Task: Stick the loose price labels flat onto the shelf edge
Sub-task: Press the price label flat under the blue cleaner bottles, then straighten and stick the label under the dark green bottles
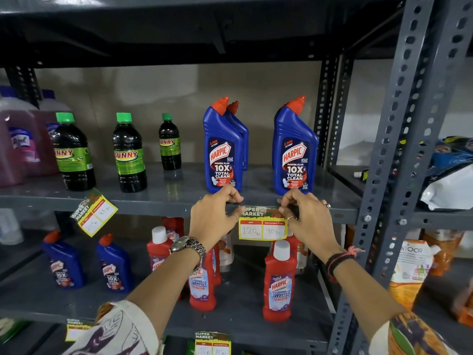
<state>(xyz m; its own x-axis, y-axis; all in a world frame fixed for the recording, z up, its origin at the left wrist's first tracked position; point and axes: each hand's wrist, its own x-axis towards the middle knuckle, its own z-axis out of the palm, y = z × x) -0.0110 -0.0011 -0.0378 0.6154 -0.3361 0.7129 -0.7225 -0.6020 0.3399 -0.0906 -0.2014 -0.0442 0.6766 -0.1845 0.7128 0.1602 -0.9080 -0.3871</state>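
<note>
One price label (262, 224) was mid-fix: left hand (213, 217) and right hand (305, 217) each had a pinching grip on its top corners, pressing them against the shelf edge (153, 204) between them. Well off to the left hand's side, a crooked label (94, 215) looked untouched, so roughly half was left.

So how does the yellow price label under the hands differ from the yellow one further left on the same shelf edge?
The yellow price label under the hands hangs level, pinned at its top by the left hand and right hand; the left yellow label is untouched and tilted, its right end higher. The held one reads 120 and 90; the left one's writing is too blurred. Both share the Super Market header.
</note>
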